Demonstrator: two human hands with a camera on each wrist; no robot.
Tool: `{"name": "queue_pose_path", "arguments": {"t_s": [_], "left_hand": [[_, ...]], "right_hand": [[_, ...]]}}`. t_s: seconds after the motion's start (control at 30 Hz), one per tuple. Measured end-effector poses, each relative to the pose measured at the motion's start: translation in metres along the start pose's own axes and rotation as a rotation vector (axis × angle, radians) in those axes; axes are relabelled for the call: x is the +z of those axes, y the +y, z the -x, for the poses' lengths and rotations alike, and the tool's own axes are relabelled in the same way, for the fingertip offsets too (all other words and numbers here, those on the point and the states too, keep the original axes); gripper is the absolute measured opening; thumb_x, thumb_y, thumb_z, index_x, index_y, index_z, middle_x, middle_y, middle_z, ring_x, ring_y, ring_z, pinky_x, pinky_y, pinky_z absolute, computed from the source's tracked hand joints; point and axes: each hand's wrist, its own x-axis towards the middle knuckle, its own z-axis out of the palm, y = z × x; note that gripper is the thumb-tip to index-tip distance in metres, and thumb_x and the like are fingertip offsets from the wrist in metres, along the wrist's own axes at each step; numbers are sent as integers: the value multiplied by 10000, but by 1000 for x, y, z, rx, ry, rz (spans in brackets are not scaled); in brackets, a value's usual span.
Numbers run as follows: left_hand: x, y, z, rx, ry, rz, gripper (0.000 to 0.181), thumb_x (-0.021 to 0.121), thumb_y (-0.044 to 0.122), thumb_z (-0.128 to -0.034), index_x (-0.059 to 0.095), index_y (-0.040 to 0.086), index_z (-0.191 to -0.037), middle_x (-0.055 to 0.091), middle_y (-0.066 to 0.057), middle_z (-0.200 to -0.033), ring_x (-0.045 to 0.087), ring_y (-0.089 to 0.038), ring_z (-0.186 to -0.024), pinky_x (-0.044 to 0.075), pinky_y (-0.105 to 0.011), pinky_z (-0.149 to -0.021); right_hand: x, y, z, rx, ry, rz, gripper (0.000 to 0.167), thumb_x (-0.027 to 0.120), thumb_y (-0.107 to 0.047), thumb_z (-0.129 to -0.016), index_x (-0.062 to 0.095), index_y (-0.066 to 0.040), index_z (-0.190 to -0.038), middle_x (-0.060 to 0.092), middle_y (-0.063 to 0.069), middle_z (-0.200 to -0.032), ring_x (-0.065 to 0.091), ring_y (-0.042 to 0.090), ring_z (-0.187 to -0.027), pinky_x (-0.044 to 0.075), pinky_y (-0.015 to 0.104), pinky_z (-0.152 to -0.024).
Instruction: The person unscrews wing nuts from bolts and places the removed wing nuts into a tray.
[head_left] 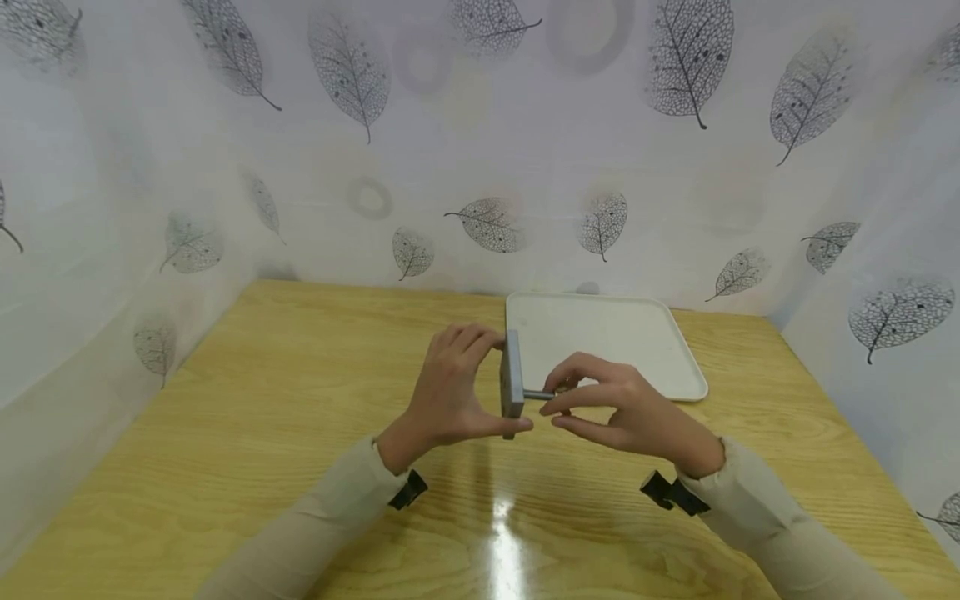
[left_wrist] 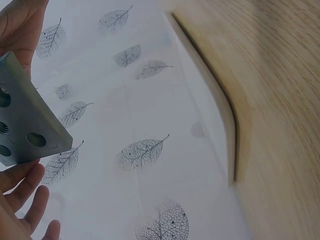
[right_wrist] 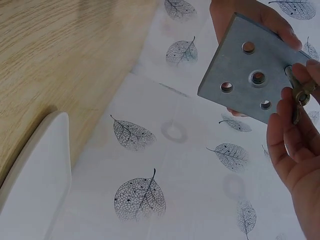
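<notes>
A thick square grey metal plate (head_left: 513, 375) with several round holes stands on edge above the table. My left hand (head_left: 450, 387) holds it by opposite edges, fingers at the top and thumb below. From the plate's right-hand face juts a steel bolt (head_left: 538, 395), set at one hole near an edge. At its outer end is a brass-coloured wing nut (right_wrist: 301, 96), which my right hand (head_left: 622, 408) pinches. The right fingers partly cover it. In the left wrist view the plate's other face (left_wrist: 25, 117) shows, with left fingers along its lower edge.
A white rectangular tray (head_left: 600, 333) lies on the wooden table (head_left: 300, 375), behind and to the right of the plate. Leaf-patterned curtains (head_left: 480, 150) hang along the table's back and sides.
</notes>
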Motion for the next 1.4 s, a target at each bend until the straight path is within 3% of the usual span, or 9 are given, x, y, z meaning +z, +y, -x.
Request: {"name": "queue_pose_path", "arguments": {"t_s": [0.2, 0.6, 0.83, 1.07, 1.4], "left_hand": [[0, 0, 0, 0, 3, -6, 957, 307, 905, -669, 592, 91, -1083, 588, -34, -1041, 494, -211, -992, 399, -450, -877], [-2, 1, -1, -5, -12, 2, 914, 414, 881, -662, 587, 97, -1099, 586, -27, -1054, 491, -208, -1004, 398, -447, -889], [-2, 0, 0, 0, -20, 0, 855, 567, 810, -631, 587, 99, -1106, 586, -24, -1062, 485, -200, -1009, 390, -436, -899], [-2, 0, 0, 3, -17, -2, 876, 528, 833, -643, 587, 93, -1107, 588, -29, -1065, 489, -203, -1013, 395, -440, -900], [-2, 1, -1, 12, -4, -12, 973, 289, 908, -668, 591, 87, -1095, 592, -39, -1058, 493, -215, -999, 396, -450, -882]], "right_hand": [[1, 1, 0, -16, 13, 8, 225, 529, -204, -952, 709, -71, -938, 582, 71, -984, 564, 111, -834, 481, 144, -739], [2, 0, -2, -39, 76, 10, 179, 527, -136, -950, 665, -61, -1036, 604, 57, -951, 578, 117, -826, 495, 155, -721], [2, 0, -3, -56, 84, -4, 168, 532, -138, -946, 690, -82, -930, 610, 72, -931, 582, 136, -823, 498, 173, -717], [1, 3, -1, -50, 35, 2, 169, 525, -153, -950, 686, -114, -921, 615, 67, -963, 583, 129, -835, 493, 165, -743], [-2, -2, 0, 57, -31, -70, 203, 533, -232, -949, 687, -101, -954, 601, 54, -971, 561, 79, -813, 478, 132, -696]]}}
